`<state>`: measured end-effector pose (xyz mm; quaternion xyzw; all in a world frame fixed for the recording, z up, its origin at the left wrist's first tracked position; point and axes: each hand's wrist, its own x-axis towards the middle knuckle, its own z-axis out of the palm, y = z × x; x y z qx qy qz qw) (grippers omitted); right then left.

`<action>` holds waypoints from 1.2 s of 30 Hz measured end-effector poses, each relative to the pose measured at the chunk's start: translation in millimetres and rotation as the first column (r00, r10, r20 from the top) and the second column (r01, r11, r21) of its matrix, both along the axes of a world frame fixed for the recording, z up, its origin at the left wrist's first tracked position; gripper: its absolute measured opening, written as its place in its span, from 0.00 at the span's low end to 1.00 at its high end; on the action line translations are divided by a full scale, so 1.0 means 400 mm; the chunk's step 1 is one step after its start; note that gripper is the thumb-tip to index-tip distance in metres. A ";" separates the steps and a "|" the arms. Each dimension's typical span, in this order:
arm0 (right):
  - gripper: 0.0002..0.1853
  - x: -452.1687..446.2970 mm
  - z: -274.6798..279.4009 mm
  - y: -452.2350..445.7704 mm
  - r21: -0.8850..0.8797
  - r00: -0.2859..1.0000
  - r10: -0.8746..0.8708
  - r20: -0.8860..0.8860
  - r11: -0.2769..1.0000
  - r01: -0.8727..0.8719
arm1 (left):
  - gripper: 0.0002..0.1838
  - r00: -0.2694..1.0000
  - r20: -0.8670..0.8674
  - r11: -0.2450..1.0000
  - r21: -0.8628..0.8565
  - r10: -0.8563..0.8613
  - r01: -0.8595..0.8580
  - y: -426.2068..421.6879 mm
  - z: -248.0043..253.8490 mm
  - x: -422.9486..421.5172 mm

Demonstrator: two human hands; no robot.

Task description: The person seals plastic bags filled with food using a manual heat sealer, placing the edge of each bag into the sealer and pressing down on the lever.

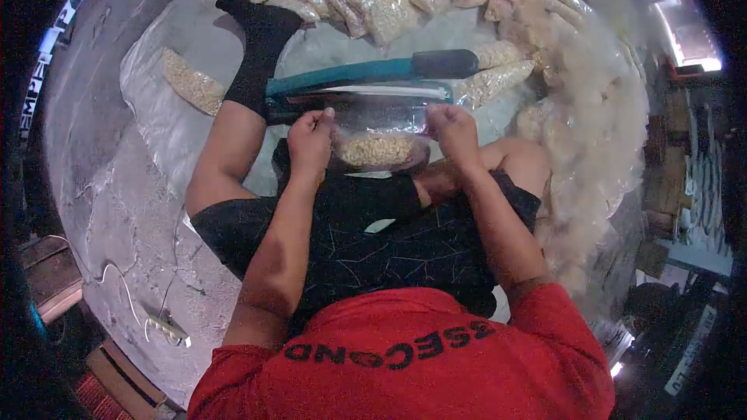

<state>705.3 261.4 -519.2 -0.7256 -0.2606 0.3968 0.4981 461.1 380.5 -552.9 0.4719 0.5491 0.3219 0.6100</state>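
Note:
A clear plastic bag (379,120) with pale beans in its lower part is stretched between my two hands. My left hand (311,138) pinches its left upper corner. At the right upper corner, my right hand (453,134) has its fingers closed on the plastic. The bag's upper edge lies close to a teal heat sealer (342,78) with a raised arm and a dark handle end; whether the edge touches the sealing strip I cannot tell. The beans hang just in front of my crossed leg.
Several filled bags (381,12) lie piled along the far side of a pale sheet (167,120), and more are on the right, partly behind a brownish blur. One filled bag (191,82) rests left of my outstretched foot. A power strip (167,330) with a white cable sits on the floor.

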 end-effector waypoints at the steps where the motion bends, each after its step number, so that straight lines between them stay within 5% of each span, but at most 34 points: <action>1: 0.13 0.000 -0.013 0.004 0.000 0.999 -0.014 0.045 1.000 0.014 | 0.17 1.000 -0.008 1.000 -0.002 -0.023 0.023 0.000 -0.002 -0.003; 5: 0.13 0.009 -0.025 0.011 0.052 0.999 -0.015 0.046 0.999 0.013 | 0.15 0.999 -0.009 0.999 0.001 -0.041 0.041 0.005 0.021 0.002; 7: 0.13 0.005 -0.026 0.008 0.084 1.000 -0.023 -0.013 0.996 0.024 | 0.13 0.973 0.227 0.991 -0.135 0.048 -0.017 -0.001 0.046 0.004; 10: 0.13 0.013 -0.032 0.003 0.153 0.991 -0.010 -0.134 0.988 0.031 | 0.11 0.960 0.276 0.995 -0.077 -0.047 0.071 -0.024 0.018 -0.006; 13: 0.14 -0.009 -0.049 -0.023 0.177 0.985 -0.041 -0.170 0.982 0.072 | 0.10 0.988 0.145 0.997 -0.048 -0.054 0.061 -0.035 0.032 -0.005; 18: 0.14 -0.005 -0.082 -0.036 0.218 0.996 -0.033 -0.084 0.975 0.051 | 0.09 0.982 0.190 0.993 -0.117 0.010 0.012 -0.014 -0.009 -0.009; 27: 0.11 0.012 -0.088 0.074 0.006 0.992 -0.088 0.091 0.996 0.088 | 0.08 0.977 0.198 0.962 -0.274 0.077 -0.020 0.080 0.023 0.032; 32: 0.14 -0.015 -0.054 0.051 -0.048 0.984 -0.178 -0.014 0.983 0.178 | 0.09 0.963 0.246 0.988 -0.131 0.114 -0.083 0.024 -0.019 0.032; 36: 0.15 -0.020 -0.060 0.060 -0.065 0.987 -0.160 -0.026 0.985 0.158 | 0.09 0.943 0.255 0.965 -0.201 0.215 -0.166 0.019 -0.013 0.035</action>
